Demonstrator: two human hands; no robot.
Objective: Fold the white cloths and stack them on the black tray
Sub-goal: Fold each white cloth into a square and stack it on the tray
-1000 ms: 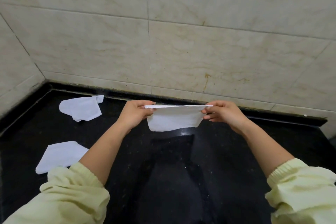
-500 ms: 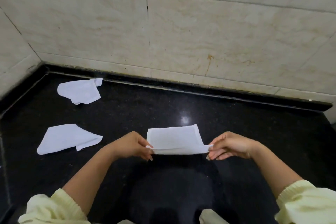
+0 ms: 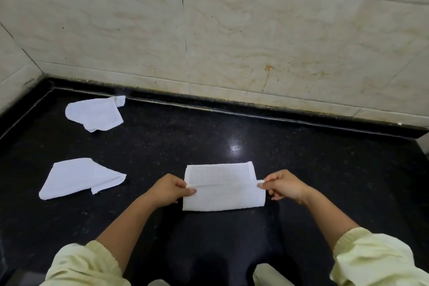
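A white cloth (image 3: 222,187) lies on the black countertop (image 3: 325,181) in front of me, its near part doubled over toward the far edge. My left hand (image 3: 171,190) pinches the left corner of the folded flap. My right hand (image 3: 284,184) pinches the right corner of the same flap. Two other white cloths lie unfolded on the left: one loosely creased cloth (image 3: 79,179) at mid left and one crumpled cloth (image 3: 96,112) near the back wall. No black tray is in view.
A tiled wall (image 3: 232,42) rises behind the counter and wraps round the left corner. A raised black lip (image 3: 278,117) runs along the wall's foot. My pale yellow sleeves (image 3: 376,262) fill the bottom corners.
The cloth went from hanging in the air between my hands down onto the counter. Its near edge is now being carried over toward the far edge.
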